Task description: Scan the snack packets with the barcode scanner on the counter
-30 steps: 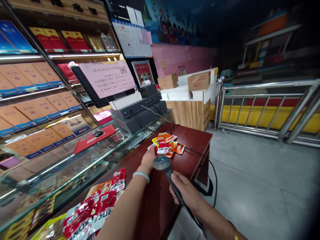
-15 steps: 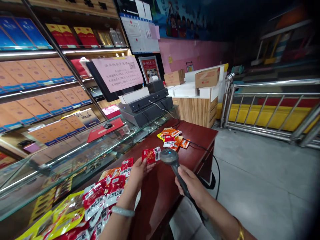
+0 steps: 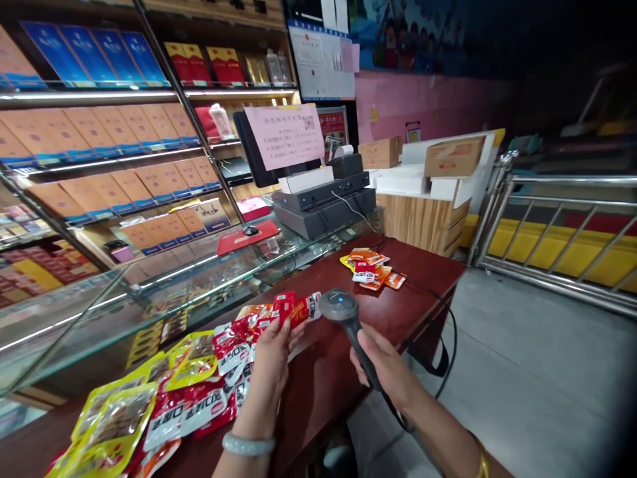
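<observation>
A small red packet [image 3: 298, 309] is pinched in the fingers of the left hand [image 3: 271, 355] above the desk [image 3: 428, 265]; the scanner [image 3: 343, 315], gripped by the right hand [image 3: 383, 365], is best aimed squarely at its barcode. A packet heap [image 3: 189, 385] crowds the left, a smaller pile [image 3: 373, 269] lies beyond.

The scanner [image 3: 343, 315] handle is mostly buried in the right hand [image 3: 385, 368], and its cable drops out of sight behind the wrist. The print on the red packet [image 3: 298, 309] is too small to read, same with the pink notice [image 3: 284, 136]. The yellow packets [image 3: 107, 425] run off the bottom edge.
</observation>
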